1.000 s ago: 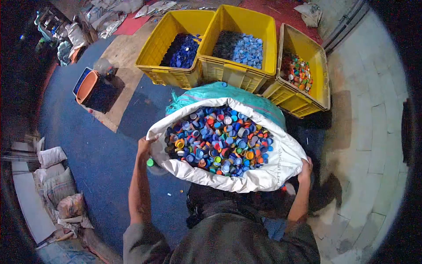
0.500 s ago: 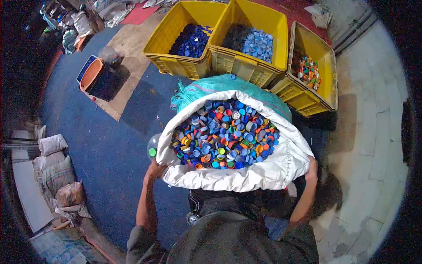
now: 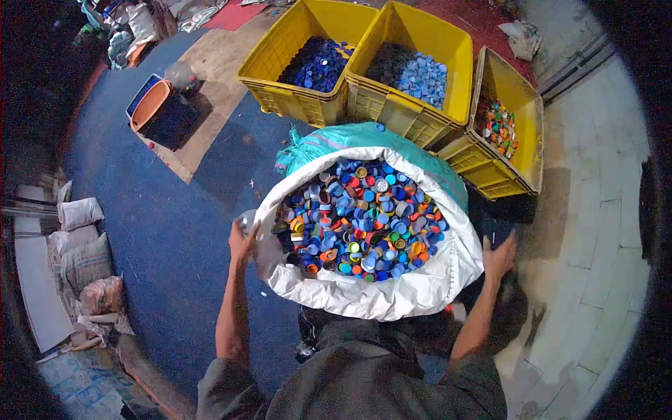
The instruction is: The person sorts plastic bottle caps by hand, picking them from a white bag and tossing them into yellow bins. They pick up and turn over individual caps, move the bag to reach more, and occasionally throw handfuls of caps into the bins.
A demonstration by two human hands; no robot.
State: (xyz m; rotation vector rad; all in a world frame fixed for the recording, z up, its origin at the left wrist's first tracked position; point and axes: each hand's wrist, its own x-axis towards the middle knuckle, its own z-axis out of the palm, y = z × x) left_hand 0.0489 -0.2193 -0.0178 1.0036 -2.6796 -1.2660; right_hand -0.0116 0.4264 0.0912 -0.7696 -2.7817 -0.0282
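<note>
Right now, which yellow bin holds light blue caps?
The middle bin, between the left bin, with dark blue caps, and the right bin, with mixed colours.

Lets go of the white sack (image 3: 364, 301) on its right side.
Holds the right hand (image 3: 498, 259) just beside it with spread fingers (image 3: 509, 243), after clasping that edge in both earlier views. Has moved the left hand (image 3: 241, 243) higher along the opposite edge than half a second ago, now covering the green top of the clear bottle (image 3: 248, 217), plain to see before. Lets the near rim (image 3: 350, 308) sag lower toward the dark shirt (image 3: 364, 378) than in the previous view.
</note>
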